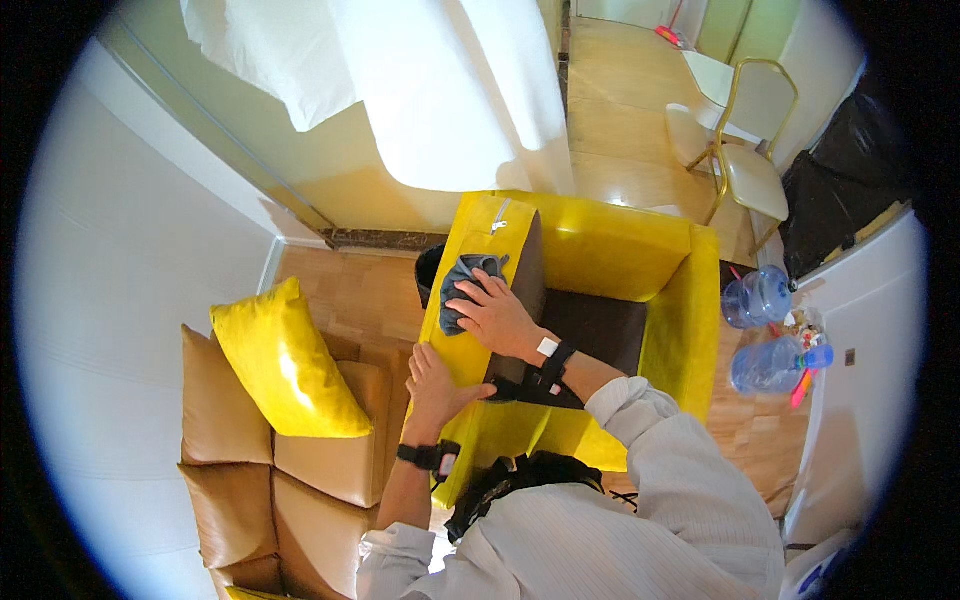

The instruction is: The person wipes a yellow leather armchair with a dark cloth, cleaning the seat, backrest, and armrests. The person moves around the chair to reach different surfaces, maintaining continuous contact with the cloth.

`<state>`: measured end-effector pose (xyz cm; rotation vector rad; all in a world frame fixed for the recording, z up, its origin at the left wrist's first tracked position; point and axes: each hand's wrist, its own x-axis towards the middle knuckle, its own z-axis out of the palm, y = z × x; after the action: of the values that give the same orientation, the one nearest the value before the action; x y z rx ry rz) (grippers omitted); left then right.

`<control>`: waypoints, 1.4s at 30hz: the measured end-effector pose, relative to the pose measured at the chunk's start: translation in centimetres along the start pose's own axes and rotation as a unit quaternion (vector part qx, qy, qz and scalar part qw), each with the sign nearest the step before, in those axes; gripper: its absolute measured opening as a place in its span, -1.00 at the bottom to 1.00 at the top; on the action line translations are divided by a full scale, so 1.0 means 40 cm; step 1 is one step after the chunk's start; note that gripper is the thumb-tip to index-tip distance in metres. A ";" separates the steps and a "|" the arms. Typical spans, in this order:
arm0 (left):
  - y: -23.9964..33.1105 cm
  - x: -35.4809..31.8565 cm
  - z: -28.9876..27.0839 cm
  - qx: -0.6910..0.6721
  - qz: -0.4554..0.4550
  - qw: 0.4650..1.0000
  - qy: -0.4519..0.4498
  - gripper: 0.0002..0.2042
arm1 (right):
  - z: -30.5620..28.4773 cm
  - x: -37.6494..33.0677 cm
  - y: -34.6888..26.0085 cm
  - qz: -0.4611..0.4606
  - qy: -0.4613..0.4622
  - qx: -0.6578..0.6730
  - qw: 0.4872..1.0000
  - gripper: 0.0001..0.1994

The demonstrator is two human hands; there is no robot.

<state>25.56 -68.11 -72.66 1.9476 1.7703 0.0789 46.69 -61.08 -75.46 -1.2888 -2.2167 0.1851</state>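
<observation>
A yellow armchair (620,243) with a dark seat is in front of me. A seat cushion (483,228) stands on edge across its left side, narrow yellow face up, with a zipper at the far end. My right hand (495,315) presses a crumpled dark grey-blue cloth (462,275) onto that yellow face, fingers bent over the cloth. Nearer to me, my left hand (437,385) braces the cushion's near end, its fingers stretched out and thumb spread wide. Both wrists wear black straps.
To the left is a tan sofa (315,505) with a yellow pillow (290,365) on it. A black bin (428,272) stands behind the cushion. White curtains (430,110) hang beyond. Large water bottles (765,365) and a gold-framed chair (752,180) are at the right.
</observation>
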 end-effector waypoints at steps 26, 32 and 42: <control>0.147 0.080 0.030 0.063 -0.013 0.989 0.131 0.39 | -0.063 -0.013 0.007 0.015 0.048 -0.034 0.998 -0.54; 0.067 -0.072 -0.001 0.030 0.000 0.988 0.153 0.39 | -0.132 0.020 -0.044 0.032 0.120 -0.095 0.988 -0.59; -0.210 -0.408 -0.066 -0.032 0.032 0.984 0.174 0.48 | -0.273 0.127 -0.233 -0.007 0.053 0.157 0.986 -0.58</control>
<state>14.43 -82.49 -69.04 2.0379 1.8887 0.5207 43.52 -63.44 -60.76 -1.0842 -2.0093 0.4307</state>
